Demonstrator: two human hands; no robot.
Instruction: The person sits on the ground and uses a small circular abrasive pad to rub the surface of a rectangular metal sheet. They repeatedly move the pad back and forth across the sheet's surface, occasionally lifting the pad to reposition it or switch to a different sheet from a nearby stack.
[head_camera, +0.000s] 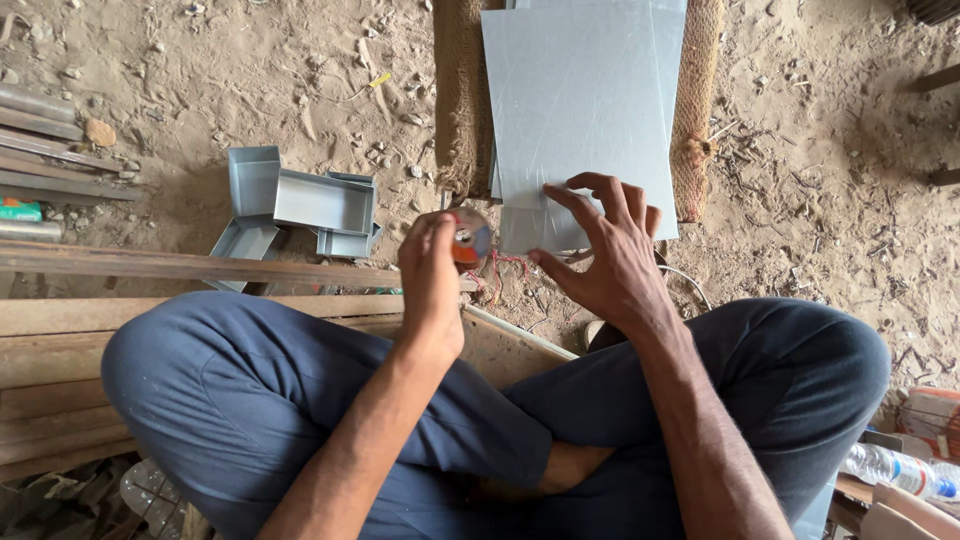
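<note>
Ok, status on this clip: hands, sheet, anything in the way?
Left hand gripping small round tool. Right hand spread, fingers pressing metal sheet. Folded metal trays lie clear, left.

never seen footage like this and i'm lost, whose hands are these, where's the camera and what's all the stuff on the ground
There is one picture, taken by a camera worn on a person's head, looking down. That is why you see their own crossed legs in blue trousers and both arms reaching forward.

The person sits on sandy ground. In front lie flat grey metal sheets on a strip of sacking. To the left are small folded metal trays and long wooden and metal bars. A plastic bottle lies at the lower right.

The left hand has its grip closed on a small round orange and silver thing, perhaps a tape measure. The right hand rests spread fingers on the sheets' near edge.
</note>
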